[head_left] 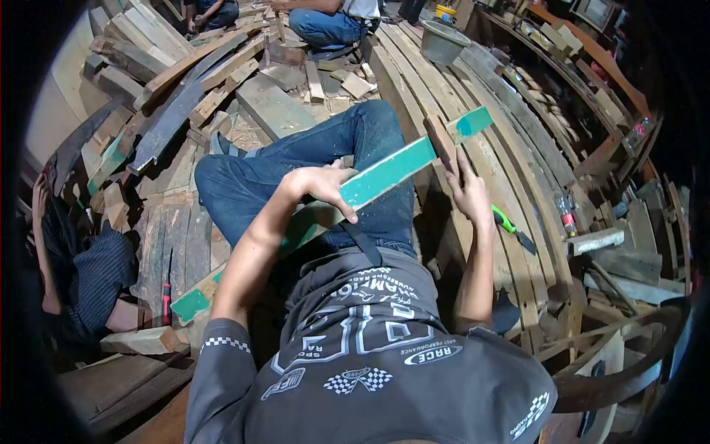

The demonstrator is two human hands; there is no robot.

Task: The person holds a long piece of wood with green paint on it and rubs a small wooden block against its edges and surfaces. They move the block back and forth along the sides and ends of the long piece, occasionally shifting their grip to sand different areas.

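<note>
Few fingers of the right hand [470, 197] show behind the brown block [441, 143]; left hand [324, 188] fingers curl over the green plank [388, 172] edge; scrap timber [174, 111] crowds round.

The long green-painted wooden plank [384, 172] lies across your lap, running from low on your left to ahead on your right. Your left hand [325, 189] grips its middle. Your right hand [467, 194] holds the small brown wooden block [442, 142] against the plank near its far end. The green-handled hand tool [509, 223] lies on the curved wooden slats [518, 148], just right of your right wrist. The red-handled screwdriver [166, 296] lies left of the plank's near end. The grey plastic bucket [441, 41] stands at the slats' far edge.
</note>
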